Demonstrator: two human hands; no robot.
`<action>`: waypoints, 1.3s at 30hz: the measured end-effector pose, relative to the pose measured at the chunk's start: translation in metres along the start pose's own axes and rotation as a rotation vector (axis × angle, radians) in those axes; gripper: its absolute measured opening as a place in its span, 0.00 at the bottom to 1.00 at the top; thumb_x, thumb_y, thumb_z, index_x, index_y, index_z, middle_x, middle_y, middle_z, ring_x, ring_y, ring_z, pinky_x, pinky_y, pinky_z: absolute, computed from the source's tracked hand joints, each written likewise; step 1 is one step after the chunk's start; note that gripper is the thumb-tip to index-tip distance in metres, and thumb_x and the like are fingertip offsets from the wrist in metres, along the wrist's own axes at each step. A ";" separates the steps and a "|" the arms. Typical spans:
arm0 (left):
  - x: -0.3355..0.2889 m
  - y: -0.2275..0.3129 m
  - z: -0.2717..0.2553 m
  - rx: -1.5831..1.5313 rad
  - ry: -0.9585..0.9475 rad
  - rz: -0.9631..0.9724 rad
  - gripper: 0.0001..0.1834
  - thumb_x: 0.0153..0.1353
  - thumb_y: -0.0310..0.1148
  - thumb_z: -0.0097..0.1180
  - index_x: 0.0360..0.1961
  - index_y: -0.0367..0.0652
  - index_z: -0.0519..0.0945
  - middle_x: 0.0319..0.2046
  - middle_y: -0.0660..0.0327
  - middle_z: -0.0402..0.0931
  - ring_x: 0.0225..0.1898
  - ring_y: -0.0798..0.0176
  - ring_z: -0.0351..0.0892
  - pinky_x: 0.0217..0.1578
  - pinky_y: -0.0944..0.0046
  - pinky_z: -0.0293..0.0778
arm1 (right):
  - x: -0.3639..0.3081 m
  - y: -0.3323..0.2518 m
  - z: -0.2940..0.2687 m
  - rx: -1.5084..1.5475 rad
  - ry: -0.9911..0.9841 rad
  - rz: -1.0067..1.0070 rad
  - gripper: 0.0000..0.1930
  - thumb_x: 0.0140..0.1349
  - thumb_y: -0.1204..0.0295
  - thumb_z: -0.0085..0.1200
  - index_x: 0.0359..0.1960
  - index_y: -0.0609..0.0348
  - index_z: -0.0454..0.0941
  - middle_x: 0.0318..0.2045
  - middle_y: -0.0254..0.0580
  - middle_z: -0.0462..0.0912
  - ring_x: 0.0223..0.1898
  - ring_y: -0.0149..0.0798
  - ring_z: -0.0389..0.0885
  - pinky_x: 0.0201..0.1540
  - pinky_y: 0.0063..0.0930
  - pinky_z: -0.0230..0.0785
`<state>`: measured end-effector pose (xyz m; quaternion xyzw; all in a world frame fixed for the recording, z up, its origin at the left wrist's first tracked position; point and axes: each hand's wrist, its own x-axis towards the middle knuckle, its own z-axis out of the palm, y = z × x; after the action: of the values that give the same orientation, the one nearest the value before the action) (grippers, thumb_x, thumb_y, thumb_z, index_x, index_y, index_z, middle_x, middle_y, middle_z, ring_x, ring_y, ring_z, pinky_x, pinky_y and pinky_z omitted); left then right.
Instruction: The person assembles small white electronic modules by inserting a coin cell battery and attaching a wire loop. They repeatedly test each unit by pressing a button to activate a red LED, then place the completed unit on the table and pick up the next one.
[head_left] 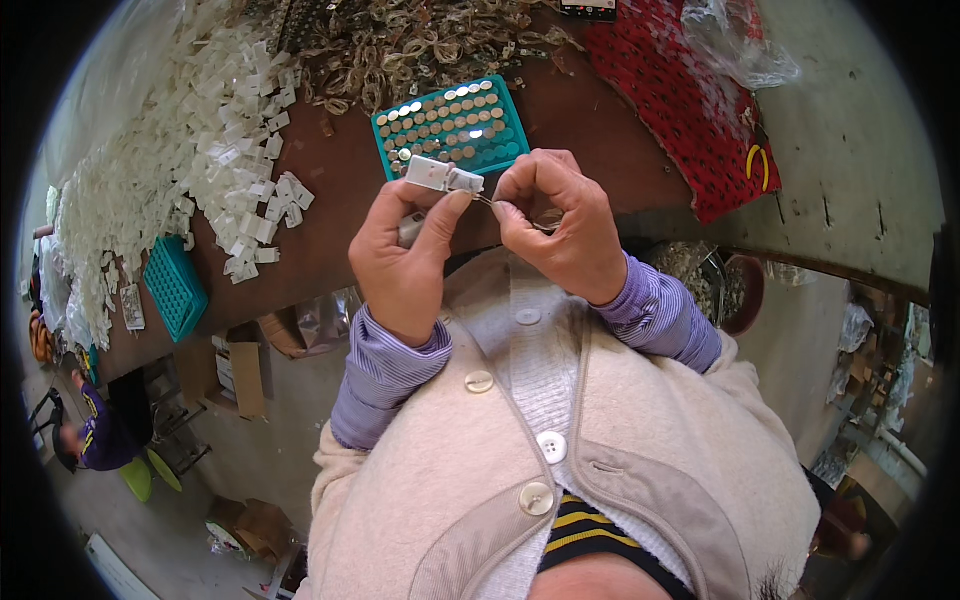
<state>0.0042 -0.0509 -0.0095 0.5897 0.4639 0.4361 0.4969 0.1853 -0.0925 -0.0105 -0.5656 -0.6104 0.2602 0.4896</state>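
My left hand (408,255) pinches a small white plastic case (429,173) between thumb and fingers. Another pale piece (411,229) shows against the palm, partly hidden by the fingers. At the case's right end, my right hand (565,225) is closed on a thin wire (484,200), and a loop of it shows below the fingertips. Just beyond both hands lies a teal tray (522,135) with rows of round silver button cells (440,118). The tray's near edge is partly covered by the case.
A big heap of white plastic cases (225,170) covers the table's left side, beside a teal tray (175,290). Coiled wire bundles (420,45) lie at the back. Red patterned cloth (690,120) drapes the right. Another person (105,435) sits at far left.
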 end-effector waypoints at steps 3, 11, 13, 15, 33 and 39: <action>0.003 0.001 -0.004 -0.232 -0.051 -0.136 0.06 0.70 0.28 0.71 0.42 0.38 0.86 0.31 0.71 0.83 0.25 0.82 0.69 0.25 0.77 0.63 | 0.006 0.004 -0.001 -0.092 0.010 -0.151 0.07 0.55 0.79 0.67 0.34 0.56 0.81 0.27 0.34 0.83 0.33 0.39 0.80 0.53 0.37 0.70; -0.001 0.008 0.003 -0.184 -0.087 -0.094 0.07 0.70 0.26 0.71 0.45 0.38 0.86 0.37 0.69 0.85 0.34 0.80 0.78 0.34 0.76 0.74 | 0.009 0.000 -0.008 -0.233 0.089 -0.345 0.12 0.49 0.82 0.65 0.33 0.55 0.79 0.27 0.33 0.78 0.36 0.43 0.79 0.58 0.42 0.68; -0.003 0.009 0.007 -0.162 -0.079 -0.048 0.06 0.70 0.24 0.70 0.46 0.38 0.86 0.39 0.68 0.86 0.38 0.79 0.80 0.39 0.75 0.77 | 0.010 0.000 -0.007 -0.264 0.149 -0.384 0.12 0.49 0.82 0.66 0.33 0.55 0.79 0.28 0.33 0.79 0.36 0.44 0.80 0.61 0.45 0.68; -0.004 0.009 0.012 -0.114 -0.068 -0.024 0.06 0.70 0.23 0.70 0.45 0.37 0.86 0.41 0.67 0.87 0.42 0.78 0.82 0.43 0.74 0.79 | 0.011 0.002 -0.006 -0.282 0.188 -0.409 0.12 0.49 0.82 0.66 0.33 0.55 0.79 0.28 0.33 0.79 0.36 0.44 0.80 0.64 0.48 0.68; 0.005 -0.009 -0.005 -0.298 -0.190 -0.265 0.08 0.73 0.29 0.68 0.48 0.38 0.87 0.37 0.66 0.87 0.27 0.80 0.72 0.27 0.77 0.68 | 0.011 0.008 -0.007 -0.352 0.104 -0.493 0.07 0.57 0.76 0.70 0.33 0.53 0.83 0.29 0.31 0.81 0.36 0.38 0.84 0.70 0.55 0.65; -0.003 -0.014 -0.005 -0.431 -0.213 -0.387 0.12 0.74 0.31 0.67 0.53 0.38 0.86 0.38 0.67 0.86 0.27 0.80 0.74 0.24 0.77 0.65 | 0.009 0.008 -0.002 -0.382 0.054 -0.514 0.07 0.56 0.74 0.71 0.35 0.53 0.85 0.31 0.32 0.82 0.40 0.38 0.83 0.64 0.49 0.70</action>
<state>-0.0024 -0.0515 -0.0230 0.4138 0.4098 0.3576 0.7300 0.1922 -0.0830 -0.0143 -0.4813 -0.7579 -0.0063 0.4403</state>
